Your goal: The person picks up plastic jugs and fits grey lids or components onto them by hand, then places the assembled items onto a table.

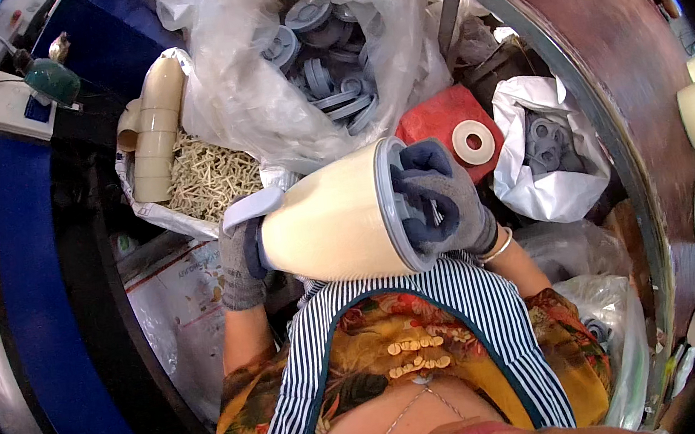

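Observation:
A cream plastic jug lies on its side in front of my chest, its wide end to the right. A light grey handle piece sticks up at its narrow end. My gloved left hand grips that narrow end, its fingers partly hidden behind the jug and handle. At the wide end is a grey lid. My gloved right hand is closed on it, with curled fingers against its outer face; how the lid sits on the rim is partly hidden.
Ahead stands a clear plastic bag of round grey lids. Left of it, a sack holds cream jug bodies and small cream pieces. To the right are a red container, a white bag of grey parts and a curved metal-edged table.

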### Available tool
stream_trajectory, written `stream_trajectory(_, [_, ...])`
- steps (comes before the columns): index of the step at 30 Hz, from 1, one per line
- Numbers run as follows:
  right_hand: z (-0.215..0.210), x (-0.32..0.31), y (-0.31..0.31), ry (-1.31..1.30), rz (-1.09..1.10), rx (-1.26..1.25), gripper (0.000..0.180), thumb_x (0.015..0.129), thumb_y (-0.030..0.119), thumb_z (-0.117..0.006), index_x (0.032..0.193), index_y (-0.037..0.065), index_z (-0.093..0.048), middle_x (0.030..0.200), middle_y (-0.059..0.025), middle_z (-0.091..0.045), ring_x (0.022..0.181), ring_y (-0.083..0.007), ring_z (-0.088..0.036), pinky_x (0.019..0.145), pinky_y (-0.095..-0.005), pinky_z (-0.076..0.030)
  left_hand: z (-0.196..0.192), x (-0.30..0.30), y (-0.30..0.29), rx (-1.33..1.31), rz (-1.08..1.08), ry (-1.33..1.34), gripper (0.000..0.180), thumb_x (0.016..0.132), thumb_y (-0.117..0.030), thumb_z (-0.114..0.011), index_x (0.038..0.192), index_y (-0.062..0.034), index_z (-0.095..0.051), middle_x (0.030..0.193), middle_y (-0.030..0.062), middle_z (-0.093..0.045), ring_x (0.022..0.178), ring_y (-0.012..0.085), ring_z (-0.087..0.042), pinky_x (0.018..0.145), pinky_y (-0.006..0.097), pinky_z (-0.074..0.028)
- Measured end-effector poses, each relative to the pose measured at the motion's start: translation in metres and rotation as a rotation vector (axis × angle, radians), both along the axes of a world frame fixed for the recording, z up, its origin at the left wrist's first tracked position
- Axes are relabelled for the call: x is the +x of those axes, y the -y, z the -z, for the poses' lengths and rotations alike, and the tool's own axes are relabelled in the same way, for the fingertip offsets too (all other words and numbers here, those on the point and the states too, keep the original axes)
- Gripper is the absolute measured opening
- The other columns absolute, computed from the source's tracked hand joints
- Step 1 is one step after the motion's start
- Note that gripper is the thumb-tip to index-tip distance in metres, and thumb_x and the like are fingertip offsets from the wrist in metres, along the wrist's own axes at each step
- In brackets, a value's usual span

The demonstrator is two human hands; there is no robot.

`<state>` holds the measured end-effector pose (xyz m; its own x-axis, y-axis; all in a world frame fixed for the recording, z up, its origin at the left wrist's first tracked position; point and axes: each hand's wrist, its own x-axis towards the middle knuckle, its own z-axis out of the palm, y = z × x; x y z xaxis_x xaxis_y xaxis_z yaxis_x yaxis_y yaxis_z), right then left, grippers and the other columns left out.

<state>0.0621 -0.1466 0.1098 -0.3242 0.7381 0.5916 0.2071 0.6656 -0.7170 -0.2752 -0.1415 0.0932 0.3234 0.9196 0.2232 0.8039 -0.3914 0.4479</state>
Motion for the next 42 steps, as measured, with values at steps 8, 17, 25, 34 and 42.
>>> stream_trajectory(8, [-0.019,0.001,0.007,0.234,-0.145,0.12,0.059,0.059,0.035,-0.083,0.114,0.022,-0.068,0.116,-0.0177,-0.057,0.104,-0.0367,-0.057,0.088,-0.0467,-0.047,0.001,-0.001,-0.016,-0.414,0.14,0.101,0.036,0.09,-0.024,-0.058,0.121,-0.0068,-0.061,0.113,0.013,-0.066,0.104,0.0254,-0.064,0.089,0.036,-0.05])
stream_trajectory(17, [0.015,0.01,-0.005,-0.036,-0.128,-0.163,0.048,0.074,0.018,-0.069,0.12,0.006,-0.06,0.125,-0.0192,-0.05,0.116,-0.0345,-0.049,0.097,-0.043,-0.041,0.006,0.011,-0.022,-0.609,-0.096,0.873,0.035,0.101,-0.028,-0.044,0.11,-0.0016,-0.065,0.106,0.0146,-0.064,0.099,0.0206,-0.062,0.087,0.033,-0.049])
stream_trajectory(25, [0.016,0.001,0.001,-0.087,-0.11,0.0,0.04,0.075,0.014,-0.06,0.113,0.005,-0.063,0.118,-0.0202,-0.05,0.105,-0.035,-0.05,0.092,-0.0415,-0.04,0.036,0.01,-0.005,-0.57,-0.141,1.213,0.029,0.102,-0.023,-0.04,0.094,0.0,-0.056,0.095,0.0095,-0.062,0.092,0.018,-0.062,0.082,0.032,-0.05])
stream_trajectory(34, [-0.002,0.008,-0.012,0.06,-0.197,-0.171,0.06,0.068,0.019,-0.074,0.123,0.005,-0.056,0.119,-0.0208,-0.05,0.108,-0.0368,-0.051,0.092,-0.0458,-0.042,0.028,0.025,0.004,-1.179,-0.289,1.724,0.05,0.099,-0.033,-0.047,0.139,-0.0028,-0.043,0.131,0.0178,-0.056,0.114,0.0284,-0.06,0.101,0.043,-0.047])
stream_trajectory(42, [-0.031,0.007,-0.004,0.277,-0.292,0.114,0.051,0.062,0.03,-0.083,0.11,0.018,-0.07,0.113,-0.0159,-0.055,0.105,-0.0347,-0.053,0.092,-0.0447,-0.041,-0.006,0.05,0.009,-1.277,0.054,1.413,0.048,0.098,-0.023,-0.048,0.14,-0.0011,-0.042,0.138,0.0158,-0.051,0.125,0.0263,-0.052,0.108,0.041,-0.039])
